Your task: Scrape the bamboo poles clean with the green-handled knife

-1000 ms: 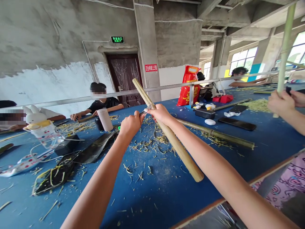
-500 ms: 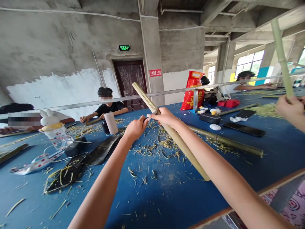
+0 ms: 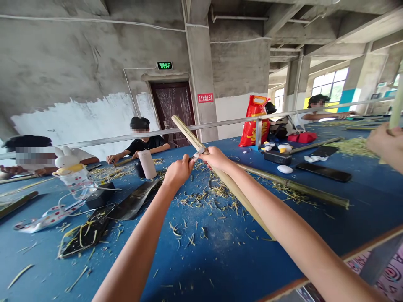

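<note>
A co-worker's hand (image 3: 385, 144) is sinking toward the right edge, carrying a pale green bamboo pole (image 3: 397, 102) nearly out of frame, while the person's right forearm (image 3: 283, 224) is now covering the lower end of the bamboo stick (image 3: 189, 134).

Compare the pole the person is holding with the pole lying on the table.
The held pole is pale tan, while the lying pole is a darker greenish brown. The held pole is raised at a slant in the right hand; the lying pole rests flat with no hand on it. The lying pole shows a raised joint, which the held pole seems to lack. Both are long, straight bamboo.
</note>
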`<action>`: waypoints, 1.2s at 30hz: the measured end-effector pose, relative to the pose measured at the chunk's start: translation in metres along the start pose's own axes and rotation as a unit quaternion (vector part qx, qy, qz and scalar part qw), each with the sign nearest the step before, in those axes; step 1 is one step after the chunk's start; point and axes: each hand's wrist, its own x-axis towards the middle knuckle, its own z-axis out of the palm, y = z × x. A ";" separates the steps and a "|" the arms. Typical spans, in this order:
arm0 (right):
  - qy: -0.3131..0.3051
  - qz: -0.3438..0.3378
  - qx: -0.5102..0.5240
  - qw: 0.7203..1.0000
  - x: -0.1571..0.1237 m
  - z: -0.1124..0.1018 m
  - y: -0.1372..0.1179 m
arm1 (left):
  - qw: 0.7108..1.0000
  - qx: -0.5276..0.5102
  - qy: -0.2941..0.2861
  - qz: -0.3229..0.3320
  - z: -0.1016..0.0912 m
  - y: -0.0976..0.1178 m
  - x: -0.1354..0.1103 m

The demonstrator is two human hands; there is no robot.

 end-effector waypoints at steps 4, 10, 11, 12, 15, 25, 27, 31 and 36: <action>0.016 0.012 -0.032 0.999 0.000 0.000 -0.003 | 1.000 0.015 0.003 -0.018 -0.002 0.005 -0.001; 0.045 0.037 -0.115 0.992 -0.004 -0.002 -0.013 | 0.996 0.013 0.037 -0.081 -0.001 0.010 0.004; 0.051 0.039 -0.135 0.989 -0.005 -0.002 -0.016 | 0.995 0.009 0.042 -0.095 -0.002 0.009 0.005; 0.053 0.041 -0.147 0.987 -0.007 -0.002 -0.018 | 0.994 0.006 0.046 -0.103 -0.003 0.007 0.006; 0.037 0.039 -0.118 0.992 -0.009 -0.003 -0.020 | 0.997 -0.004 0.044 -0.065 -0.005 0.000 0.006; -0.073 0.030 0.084 0.993 -0.006 -0.011 -0.004 | 0.996 -0.050 -0.015 0.074 0.006 -0.014 0.007; -0.079 0.024 0.092 0.992 -0.005 -0.010 -0.002 | 0.995 -0.053 -0.018 0.081 0.006 -0.015 0.007; -0.040 0.020 0.087 0.995 -0.001 -0.006 0.004 | 0.997 -0.042 -0.026 0.065 0.005 -0.013 0.006; -0.044 0.010 0.131 0.990 0.004 0.001 0.012 | 0.999 -0.020 -0.009 0.028 0.003 -0.003 0.004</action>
